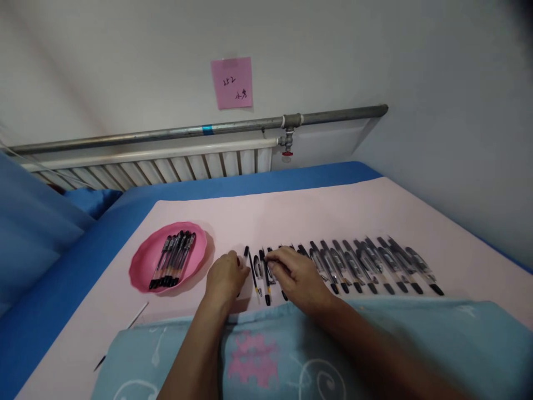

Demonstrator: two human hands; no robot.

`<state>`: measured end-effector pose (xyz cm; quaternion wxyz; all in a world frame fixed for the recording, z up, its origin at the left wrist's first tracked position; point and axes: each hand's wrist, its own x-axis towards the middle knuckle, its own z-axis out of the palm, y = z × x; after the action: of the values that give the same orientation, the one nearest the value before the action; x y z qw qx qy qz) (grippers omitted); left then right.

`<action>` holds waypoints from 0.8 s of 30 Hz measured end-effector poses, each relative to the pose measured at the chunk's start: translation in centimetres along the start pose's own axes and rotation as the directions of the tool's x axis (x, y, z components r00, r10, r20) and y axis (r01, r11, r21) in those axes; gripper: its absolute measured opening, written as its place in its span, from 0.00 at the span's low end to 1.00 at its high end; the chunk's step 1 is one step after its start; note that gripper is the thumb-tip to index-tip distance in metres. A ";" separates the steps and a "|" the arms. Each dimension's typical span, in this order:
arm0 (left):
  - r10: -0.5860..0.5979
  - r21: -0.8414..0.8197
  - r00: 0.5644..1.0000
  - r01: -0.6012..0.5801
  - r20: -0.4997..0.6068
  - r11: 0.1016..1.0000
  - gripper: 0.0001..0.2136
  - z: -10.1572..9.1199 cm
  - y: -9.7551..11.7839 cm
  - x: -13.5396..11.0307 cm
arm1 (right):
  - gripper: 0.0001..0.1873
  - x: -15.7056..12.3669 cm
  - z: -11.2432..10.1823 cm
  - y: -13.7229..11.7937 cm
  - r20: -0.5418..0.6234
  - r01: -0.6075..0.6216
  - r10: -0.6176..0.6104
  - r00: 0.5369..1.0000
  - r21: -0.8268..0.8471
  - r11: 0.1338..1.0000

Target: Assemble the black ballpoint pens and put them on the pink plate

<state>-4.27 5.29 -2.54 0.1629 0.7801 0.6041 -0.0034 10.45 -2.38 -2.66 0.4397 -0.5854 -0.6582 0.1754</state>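
My left hand [227, 275] is closed, with the dark ends of what looks like a pen showing at its fingers. Beside it, a black-and-yellow pen refill [253, 272] lies on the pink sheet. My right hand [298, 278] has its fingers pinched together over the pen parts at the left of the row; whatever lies between its fingertips is hidden. Clear pen barrels with black ends [353, 269], caps and refills lie in a long slanted row to the right, partly covered by that hand. Several assembled black pens [175, 258] rest in a pink bowl [137, 264] on the left.
A thin white stick-like piece [137, 315] lies near the front left, by a teal patterned cloth [400, 333]. Behind the pink sheet [275, 208] are a blue surface edge [250, 184], a radiator [191, 166] and a metal pipe [150, 136]. A wall bounds the right.
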 end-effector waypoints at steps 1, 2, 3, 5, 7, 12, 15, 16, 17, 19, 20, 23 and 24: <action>-0.003 0.013 1.000 0.003 0.003 1.000 0.12 0.0 -0.1 0.1 | 0.09 0.0 0.0 0.0 0.006 0.000 0.000 1.000 -0.001 1.000; -0.014 0.019 1.000 0.014 -0.004 1.000 0.12 0.0 -0.2 0.3 | 0.09 0.0 0.0 -0.1 0.011 0.001 -0.001 1.000 -0.001 1.000; -0.037 0.016 0.999 0.037 -0.016 0.999 0.12 -0.1 -0.3 0.4 | 0.09 -0.1 -0.1 -0.2 0.014 0.002 -0.002 1.000 0.000 1.000; -0.089 -0.031 0.995 0.088 -0.035 0.996 0.12 -0.3 -0.4 0.5 | 0.09 0.0 -0.2 -0.3 0.012 0.007 -0.007 1.000 0.010 1.000; -0.110 -0.132 0.993 0.103 -0.047 0.986 0.11 -0.4 -0.3 0.5 | 0.09 0.0 -0.2 -0.5 0.005 0.012 -0.012 1.000 0.024 1.000; -0.032 -0.316 0.999 0.016 -0.044 0.948 0.10 0.1 0.1 0.2 | 0.09 0.0 -0.3 -0.5 0.020 0.034 -0.034 0.999 0.011 0.999; 0.007 -0.260 0.998 0.009 0.061 0.965 0.09 0.6 0.0 0.1 | 0.10 -0.1 -0.3 -0.5 0.026 0.044 -0.043 0.999 -0.015 0.999; 0.014 -0.243 0.996 0.008 0.087 0.970 0.09 0.8 -0.1 0.1 | 0.10 -0.1 -0.3 -0.5 0.027 0.048 -0.047 0.999 -0.020 0.999; 0.020 -0.233 0.995 0.004 0.100 0.972 0.09 0.9 -0.1 0.2 | 0.10 -0.1 -0.3 -0.5 0.029 0.052 -0.051 0.998 -0.023 0.998; 0.024 -0.219 0.994 0.001 0.109 0.976 0.10 0.9 -0.1 0.2 | 0.10 -0.1 -0.3 -0.5 0.036 0.061 -0.060 0.998 -0.024 0.998; 0.025 -0.210 0.993 -0.001 0.111 0.978 0.11 0.9 0.0 0.2 | 0.10 -0.1 -0.3 -0.5 0.039 0.063 -0.062 0.997 -0.022 0.998; 0.010 -0.158 0.995 0.006 0.101 0.987 0.12 0.7 0.3 0.2 | 0.11 0.0 -0.2 -0.5 0.047 0.065 -0.064 0.997 -0.024 0.998; -0.002 -0.131 0.996 0.014 0.088 0.991 0.13 0.6 0.4 0.1 | 0.11 0.0 -0.2 -0.5 0.051 0.066 -0.065 0.997 -0.028 0.997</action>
<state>-3.78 5.20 -3.06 0.2402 0.7644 0.5984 0.0013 10.31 -2.62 -2.14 0.4197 -0.5654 -0.6904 0.1658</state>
